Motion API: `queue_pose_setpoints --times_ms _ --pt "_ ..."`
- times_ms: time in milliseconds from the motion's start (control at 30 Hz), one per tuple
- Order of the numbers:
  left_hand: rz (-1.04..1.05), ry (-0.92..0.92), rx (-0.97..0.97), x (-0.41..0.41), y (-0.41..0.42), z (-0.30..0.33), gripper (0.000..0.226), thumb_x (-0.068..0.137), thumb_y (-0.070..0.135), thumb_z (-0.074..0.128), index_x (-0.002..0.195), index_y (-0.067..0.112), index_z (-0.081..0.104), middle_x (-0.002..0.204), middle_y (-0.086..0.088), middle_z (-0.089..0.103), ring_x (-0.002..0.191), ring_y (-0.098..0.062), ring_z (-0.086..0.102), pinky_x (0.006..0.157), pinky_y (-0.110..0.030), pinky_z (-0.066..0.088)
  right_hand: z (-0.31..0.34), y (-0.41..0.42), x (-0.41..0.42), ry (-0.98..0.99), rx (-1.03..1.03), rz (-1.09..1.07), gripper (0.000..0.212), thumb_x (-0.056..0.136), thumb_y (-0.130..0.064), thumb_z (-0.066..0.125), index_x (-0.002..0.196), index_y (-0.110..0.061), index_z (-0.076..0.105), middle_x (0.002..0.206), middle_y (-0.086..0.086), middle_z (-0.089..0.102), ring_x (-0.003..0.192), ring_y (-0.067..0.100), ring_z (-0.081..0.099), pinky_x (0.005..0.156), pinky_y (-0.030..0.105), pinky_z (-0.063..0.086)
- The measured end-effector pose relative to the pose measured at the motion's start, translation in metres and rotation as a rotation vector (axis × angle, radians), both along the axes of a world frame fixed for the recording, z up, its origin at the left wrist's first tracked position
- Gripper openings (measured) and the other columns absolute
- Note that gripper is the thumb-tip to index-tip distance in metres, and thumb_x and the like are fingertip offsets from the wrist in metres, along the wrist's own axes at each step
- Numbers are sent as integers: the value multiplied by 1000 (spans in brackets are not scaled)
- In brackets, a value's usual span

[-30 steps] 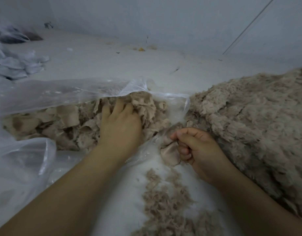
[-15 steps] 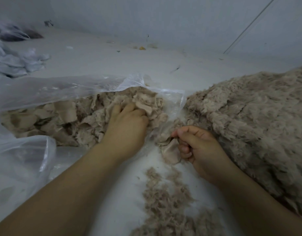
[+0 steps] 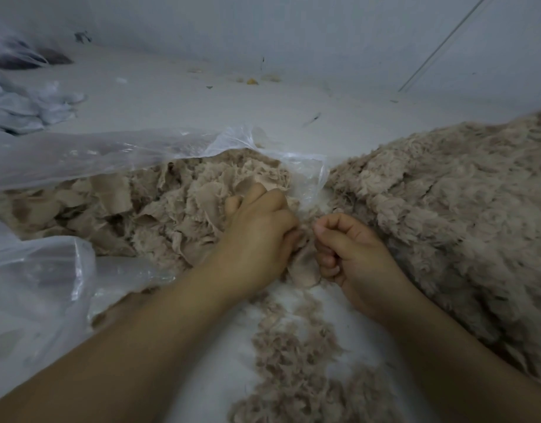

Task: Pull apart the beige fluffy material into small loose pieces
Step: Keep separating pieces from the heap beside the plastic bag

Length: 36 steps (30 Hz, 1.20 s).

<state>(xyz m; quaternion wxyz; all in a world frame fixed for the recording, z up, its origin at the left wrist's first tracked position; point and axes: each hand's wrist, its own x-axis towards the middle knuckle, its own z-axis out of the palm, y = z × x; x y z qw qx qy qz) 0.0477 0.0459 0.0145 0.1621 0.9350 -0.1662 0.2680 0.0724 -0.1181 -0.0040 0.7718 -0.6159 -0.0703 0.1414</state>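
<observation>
Fluff, a small beige fluffy piece [image 3: 304, 267], sat in the middle of the frame, pinched between the left hand [image 3: 260, 239] and the right hand [image 3: 351, 254], and both hands had their fingers curled tight on it. Left of the hands lay a clear plastic bag [image 3: 80, 157] full of beige scraps [image 3: 141, 209], and a big fluffy pile [image 3: 446, 209] filled the right side. Loose bits [image 3: 293, 361] lay on the white floor [image 3: 202, 102] at the bottom middle.
</observation>
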Motion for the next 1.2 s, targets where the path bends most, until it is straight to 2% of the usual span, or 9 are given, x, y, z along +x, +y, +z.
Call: queue_pose_setpoints --times_ms 133,300,433,667,800,900,967,1067,1200 --pt "-126 56 -354 -3 -9 3 22 93 22 52 79 12 66 74 4 59 78 -19 54 73 -50 44 2 -3 0 -37 16 117 8 86 -17 67 93 -13 66 60 -4 53 47 6 35 40 17 30" --pt "-179 98 -577 -7 -17 -1 25 99 23 44 77 17 53 60 12 49 58 -2 50 54 -15 37 3 -2 0 -8 17 108 29 90 -8 61 63 -17 63 51 -1 42 39 4 29 35 16 25" --pt "-105 350 -710 -7 -16 -8 38 82 57 59 106 29 52 70 8 62 60 -3 58 51 -24 47 5 -2 0 21 25 89 34 94 0 50 64 -14 60 48 -3 42 37 4 28 35 16 23" --pt "-115 363 -1010 -5 -15 -10 18 91 -1 55 93 17 56 66 -8 63 53 -12 54 51 -29 45 7 0 0 61 70 105 59 96 4 41 46 -22 58 44 -7 34 37 3 23 35 15 17" --pt "-124 367 -1123 -6 -15 -5 17 98 6 54 84 11 61 63 -8 60 54 -16 54 57 -34 46 5 -2 1 72 133 95 57 95 3 42 47 -23 57 50 -3 32 37 4 25 35 15 20" --pt "-196 360 -1045 -9 -16 -3 23 97 8 56 76 12 63 53 3 54 48 -8 46 48 -20 39 5 -3 2 38 109 143 10 87 -8 60 79 -10 65 54 -2 42 40 4 29 36 16 23" --pt "-225 382 -1012 -8 -18 -4 21 97 7 56 77 3 63 54 6 52 49 -4 44 48 -19 37 3 -5 2 16 63 177 19 82 -17 70 92 -3 62 55 -2 45 40 3 29 37 16 25" --pt "-221 410 -1061 -7 -17 -5 13 96 7 57 84 3 61 55 10 56 50 0 47 50 -15 38 3 -5 1 6 66 143 21 76 -26 66 80 -6 63 52 -2 42 38 3 28 36 16 25" --pt "-222 414 -1291 -5 -14 -5 15 88 0 65 93 11 57 70 -19 64 63 -26 56 62 -37 45 4 -4 1 44 115 110 36 91 -16 57 55 -20 62 47 -5 36 36 2 25 34 15 22"
